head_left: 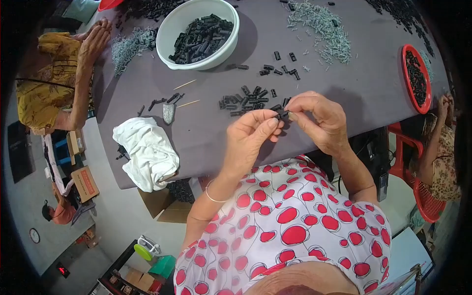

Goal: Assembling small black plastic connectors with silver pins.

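You are sitting at a wide grey tabletop, with a round white plastic bowl full of small black plastic pieces standing at its far side. A crumpled white cloth is lying at the near left edge, and a red round tray of black pieces is resting at the far right. A heap of small silver metal springs is spreading beside the bowl. A scatter of loose black plastic clips is lying just beyond your hands. Your left hand and your right hand are meeting above the near edge, both pinching one small black plastic clip between thumb and fingertips. Another person's hand is resting at the far left.
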`<state>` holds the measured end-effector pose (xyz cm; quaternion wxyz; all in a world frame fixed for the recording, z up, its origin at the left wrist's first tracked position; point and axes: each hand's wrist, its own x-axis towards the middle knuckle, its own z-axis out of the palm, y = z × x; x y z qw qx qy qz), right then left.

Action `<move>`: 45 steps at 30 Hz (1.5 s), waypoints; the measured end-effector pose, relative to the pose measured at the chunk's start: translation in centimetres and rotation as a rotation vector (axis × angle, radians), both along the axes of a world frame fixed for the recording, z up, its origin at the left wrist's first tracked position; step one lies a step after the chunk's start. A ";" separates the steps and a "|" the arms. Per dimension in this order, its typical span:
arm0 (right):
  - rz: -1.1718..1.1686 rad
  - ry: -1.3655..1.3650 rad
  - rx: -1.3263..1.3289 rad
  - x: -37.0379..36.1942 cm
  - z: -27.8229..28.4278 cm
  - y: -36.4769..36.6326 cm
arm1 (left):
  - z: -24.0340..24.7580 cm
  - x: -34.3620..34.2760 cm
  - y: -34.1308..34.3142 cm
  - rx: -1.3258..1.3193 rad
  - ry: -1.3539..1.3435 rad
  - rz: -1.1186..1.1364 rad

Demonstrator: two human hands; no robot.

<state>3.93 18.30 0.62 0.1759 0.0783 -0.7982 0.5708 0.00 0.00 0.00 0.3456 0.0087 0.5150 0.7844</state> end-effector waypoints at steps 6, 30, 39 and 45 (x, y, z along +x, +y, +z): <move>-0.019 0.026 0.092 -0.1 0.4 -0.3 | 0.3 0.3 0.1 -0.038 0.077 0.017; -0.042 -0.079 0.069 0.4 -1.0 -1.3 | -1.6 1.6 0.6 -0.158 0.182 0.082; -0.007 -0.064 0.091 0.0 -1.8 -1.9 | -2.2 1.5 0.4 -0.148 0.189 0.092; -0.081 -0.051 0.074 0.9 -2.4 -2.9 | -2.1 0.4 0.2 -0.042 0.054 0.056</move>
